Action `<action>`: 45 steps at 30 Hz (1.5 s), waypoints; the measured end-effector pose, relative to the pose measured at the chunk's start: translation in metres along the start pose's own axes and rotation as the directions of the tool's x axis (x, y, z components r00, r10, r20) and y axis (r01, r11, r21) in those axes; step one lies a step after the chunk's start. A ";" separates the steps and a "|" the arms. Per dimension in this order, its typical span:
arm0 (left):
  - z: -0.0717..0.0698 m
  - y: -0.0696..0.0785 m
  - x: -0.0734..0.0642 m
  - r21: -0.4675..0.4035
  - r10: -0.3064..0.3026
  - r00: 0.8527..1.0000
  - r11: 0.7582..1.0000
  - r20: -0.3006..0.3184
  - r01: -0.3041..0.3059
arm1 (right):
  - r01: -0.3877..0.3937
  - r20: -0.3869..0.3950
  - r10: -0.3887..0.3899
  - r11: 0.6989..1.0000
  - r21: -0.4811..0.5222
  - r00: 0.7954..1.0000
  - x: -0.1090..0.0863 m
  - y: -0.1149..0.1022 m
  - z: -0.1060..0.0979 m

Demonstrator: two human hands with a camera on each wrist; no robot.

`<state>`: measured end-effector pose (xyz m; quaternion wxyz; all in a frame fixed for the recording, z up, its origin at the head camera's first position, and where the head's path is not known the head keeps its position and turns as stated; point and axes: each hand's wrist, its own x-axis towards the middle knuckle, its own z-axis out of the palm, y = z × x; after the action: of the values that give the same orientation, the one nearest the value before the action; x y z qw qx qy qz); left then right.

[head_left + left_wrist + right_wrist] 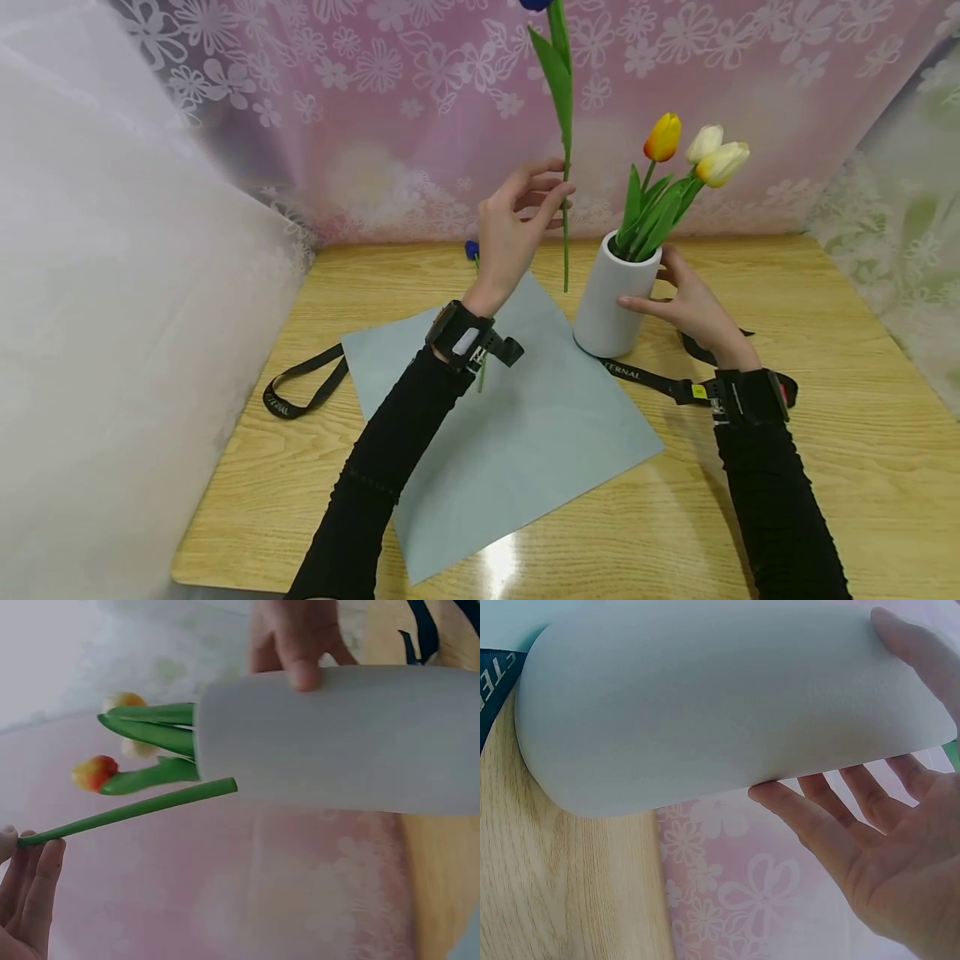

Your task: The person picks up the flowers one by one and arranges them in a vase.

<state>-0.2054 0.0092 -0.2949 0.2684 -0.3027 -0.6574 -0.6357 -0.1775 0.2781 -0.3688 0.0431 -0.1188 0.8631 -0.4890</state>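
My left hand (513,221) pinches the green stem of a blue artificial tulip (557,79) between thumb and fingers. The tulip hangs upright, its bloom cut off by the top edge of the head view. In the left wrist view, the bare stem end (217,787) points toward the mouth of a white vase (330,742), just beside its rim. My right hand (693,304) grips that vase from the right, thumb in front and fingers behind. Inside the vase stand a yellow-orange tulip (663,137) and two white tulips (722,164) with green leaves.
A grey-blue sheet (540,450) lies askew on the wooden table (847,500). Another blue flower (472,249) lies behind my left wrist, partly hidden. A black lettered strap (645,377) runs by the vase base; a strap loop (303,392) lies left. A floral curtain (420,125) hangs behind.
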 end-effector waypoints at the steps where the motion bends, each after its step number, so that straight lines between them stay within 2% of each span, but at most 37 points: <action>1: 0.001 0.004 0.003 -0.003 0.016 1.000 1.000 -0.005 -0.016 | 0.003 -0.002 -0.003 1.000 -0.001 1.000 0.000 0.000 0.000; 5: 0.005 0.015 0.014 -0.002 0.084 0.996 0.996 -0.030 -0.085 | 0.015 -0.007 -0.015 1.000 -0.001 1.000 0.001 0.001 0.000; 10: 0.015 0.024 0.026 -0.011 0.118 0.991 0.993 -0.066 -0.119 | 0.017 -0.009 -0.017 1.000 0.000 1.000 0.001 0.001 0.000; 15: 0.025 0.024 0.034 -0.005 0.156 0.982 0.988 -0.111 -0.157 | 0.013 -0.006 -0.013 1.000 -0.001 1.000 0.001 0.001 0.000; 19: 0.034 0.019 0.036 0.025 0.184 0.977 0.983 -0.106 -0.183 | 0.000 -0.005 0.000 1.000 0.002 1.000 0.000 0.000 0.000; 21: 0.039 0.017 0.035 0.043 0.178 0.981 0.984 -0.083 -0.175 | -0.006 -0.005 0.006 1.000 0.002 1.000 0.000 0.000 0.000; 25: 0.049 0.011 0.028 0.110 0.115 0.993 0.987 0.006 -0.115 | -0.005 -0.004 0.005 1.000 0.010 1.000 0.000 -0.001 0.000; 29: 0.056 0.005 0.016 0.189 0.081 0.991 0.977 0.109 -0.100 | 0.015 -0.004 -0.014 1.000 0.019 1.000 0.001 0.000 0.001; 33: 0.062 0.000 0.007 0.236 0.071 0.973 0.964 0.218 -0.123 | 0.028 0.000 -0.028 0.999 0.028 1.000 0.001 0.001 0.000; 37: 0.067 0.002 0.001 0.277 -0.013 0.946 0.957 0.324 -0.081 | 0.032 0.008 -0.033 0.999 0.029 0.999 0.000 0.001 0.000; 39: 0.068 0.003 -0.001 0.316 -0.052 0.930 0.946 0.365 -0.071 | 0.038 0.009 -0.038 0.999 0.028 0.999 0.000 0.000 0.000; 42: 0.070 0.003 -0.003 0.374 -0.074 0.911 0.923 0.405 -0.091 | 0.041 0.012 -0.042 0.999 0.031 0.999 0.000 0.000 0.000; 45: 0.071 0.002 -0.005 0.433 -0.083 0.907 0.894 0.414 -0.116 | 0.038 0.016 -0.039 0.999 0.034 0.999 0.000 0.000 -0.001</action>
<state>-0.1979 0.0800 -0.3007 0.1878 -0.3684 -0.8255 -0.3842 -0.1774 0.2789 -0.3686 0.0429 -0.1387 0.8519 -0.5033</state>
